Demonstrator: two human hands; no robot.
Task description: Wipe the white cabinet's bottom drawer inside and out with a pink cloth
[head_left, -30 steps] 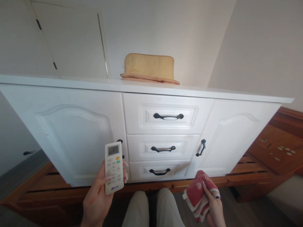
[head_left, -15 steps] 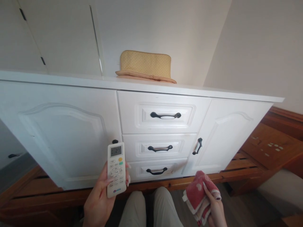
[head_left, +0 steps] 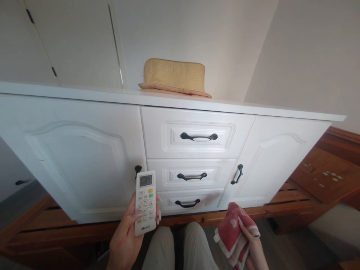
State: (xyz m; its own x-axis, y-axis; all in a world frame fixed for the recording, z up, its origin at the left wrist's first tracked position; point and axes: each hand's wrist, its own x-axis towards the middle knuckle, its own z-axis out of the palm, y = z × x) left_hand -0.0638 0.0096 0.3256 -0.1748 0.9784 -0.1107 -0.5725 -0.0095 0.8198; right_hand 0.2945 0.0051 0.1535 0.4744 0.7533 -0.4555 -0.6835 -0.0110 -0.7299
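Observation:
My left hand [head_left: 126,233] is closed around a white remote control [head_left: 145,204], held upright with its buttons facing me. The small screen at its top reads 27. The thumb lies by the lower left buttons, and fingertips show at the right edge. Bunched in my right hand [head_left: 252,240] is a red and white cloth [head_left: 231,229] with a pale heart pattern, hanging down below the fingers. Both hands are in front of the white cabinet [head_left: 84,176], the left one below a dark door handle [head_left: 137,169].
The cabinet has three drawers with dark handles [head_left: 199,137] and a door on each side. On its top a folded yellow dotted pad [head_left: 174,75] leans against the wall. Beneath runs a slatted wooden bench [head_left: 42,228]. My knees [head_left: 194,243] are close to the bench edge.
My left hand has moved slightly right with the remote control. The right hand and cloth have shifted a little to the left. Both grips look the same.

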